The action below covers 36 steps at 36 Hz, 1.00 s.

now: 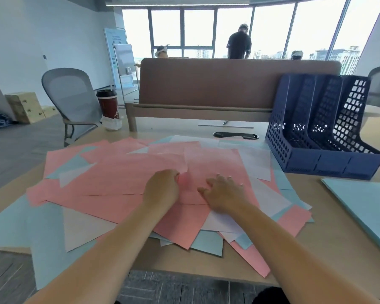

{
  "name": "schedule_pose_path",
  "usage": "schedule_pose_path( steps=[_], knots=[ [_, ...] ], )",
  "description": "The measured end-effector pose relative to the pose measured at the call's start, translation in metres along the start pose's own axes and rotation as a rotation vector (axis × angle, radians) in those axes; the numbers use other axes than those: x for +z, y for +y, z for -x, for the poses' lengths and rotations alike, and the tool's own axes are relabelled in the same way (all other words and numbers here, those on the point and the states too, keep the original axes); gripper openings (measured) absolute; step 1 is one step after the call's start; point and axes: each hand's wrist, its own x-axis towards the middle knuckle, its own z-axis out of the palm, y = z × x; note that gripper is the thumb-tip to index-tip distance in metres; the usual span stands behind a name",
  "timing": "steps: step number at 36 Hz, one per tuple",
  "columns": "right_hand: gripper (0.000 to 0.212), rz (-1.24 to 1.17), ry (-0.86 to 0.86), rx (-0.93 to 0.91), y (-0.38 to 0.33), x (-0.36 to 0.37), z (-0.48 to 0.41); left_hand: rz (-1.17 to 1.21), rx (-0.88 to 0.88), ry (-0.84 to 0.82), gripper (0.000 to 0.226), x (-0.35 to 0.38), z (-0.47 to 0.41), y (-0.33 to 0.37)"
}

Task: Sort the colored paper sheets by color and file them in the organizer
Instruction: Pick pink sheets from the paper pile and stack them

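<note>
Now both hands are resting on the mixed paper pile (86, 194).
Left hand (161, 187) is curling fingers at a pink sheet (140, 170)'s edge, grip hidden; right hand (225, 194) is lying spread flat on the pile. Organizer (316, 159) is standing at two o'clock.

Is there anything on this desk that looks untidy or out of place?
Yes. The paper sheets lie in a loose, overlapping heap, pink, blue and white mixed at odd angles, and several hang over the near edge of the desk. The organizer shows no sheets inside. Nothing looks torn or spilled.
</note>
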Motion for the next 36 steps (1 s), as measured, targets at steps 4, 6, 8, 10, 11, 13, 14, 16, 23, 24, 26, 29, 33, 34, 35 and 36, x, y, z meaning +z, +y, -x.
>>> schedule_pose_path(
  steps=[4, 6, 8, 10, 11, 13, 14, 16, 23, 24, 26, 29, 33, 34, 35, 36],
  knots=[
    [0.058, -0.142, -0.028, 0.000, 0.000, -0.007, 0.001, 0.239, 0.042, 0.161, 0.029, -0.009, 0.001, 0.003],
    [0.052, -0.258, -0.034, -0.020, 0.000, -0.012, 0.004, 0.328, 0.088, 0.122, 0.029, -0.015, 0.002, 0.008],
    [0.043, -0.347, 0.006, -0.004, 0.003, -0.020, 0.009, 0.388, 0.114, 0.016, 0.029, -0.020, 0.005, 0.010],
    [0.034, -0.395, 0.130, 0.071, 0.011, -0.027, 0.009, 0.402, 0.118, -0.091, 0.028, -0.022, 0.009, 0.010],
    [0.032, -0.412, 0.188, 0.113, 0.017, -0.029, 0.008, 0.413, 0.110, -0.139, 0.029, -0.023, 0.011, 0.009],
    [0.034, -0.458, 0.257, 0.170, 0.024, -0.030, 0.004, 0.458, 0.092, -0.242, 0.029, -0.026, 0.014, 0.008],
    [0.040, -0.511, 0.265, 0.202, 0.026, -0.030, 0.002, 0.480, 0.092, -0.285, 0.028, -0.028, 0.016, 0.008],
    [0.055, -0.553, 0.243, 0.256, 0.027, -0.029, -0.002, 0.507, 0.112, -0.344, 0.026, -0.032, 0.019, 0.012],
    [0.062, -0.413, 0.212, 0.320, 0.032, -0.028, -0.002, 0.443, 0.217, -0.554, 0.045, -0.042, 0.024, 0.024],
    [0.058, -0.405, 0.201, 0.324, 0.032, -0.028, -0.001, 0.418, 0.218, -0.563, 0.050, -0.044, 0.024, 0.025],
    [0.053, -0.388, 0.177, 0.319, 0.032, -0.029, 0.002, 0.371, 0.176, -0.569, 0.060, -0.046, 0.025, 0.024],
    [0.050, -0.362, 0.138, 0.292, 0.033, -0.030, 0.007, 0.415, 0.047, -0.521, 0.063, -0.048, 0.025, 0.026],
    [0.047, -0.301, 0.114, 0.243, 0.031, -0.029, 0.013, 0.683, -0.196, -0.327, 0.041, -0.043, 0.022, 0.031],
    [0.046, -0.291, 0.115, 0.234, 0.030, -0.028, 0.014, 0.764, -0.270, -0.254, 0.030, -0.041, 0.020, 0.030],
    [0.045, -0.288, 0.117, 0.227, 0.029, -0.029, 0.014, 0.811, -0.338, -0.190, 0.021, -0.039, 0.016, 0.029],
    [0.044, -0.291, 0.120, 0.221, 0.029, -0.029, 0.015, 0.822, -0.383, -0.143, 0.021, -0.036, 0.013, 0.028]
  ],
)
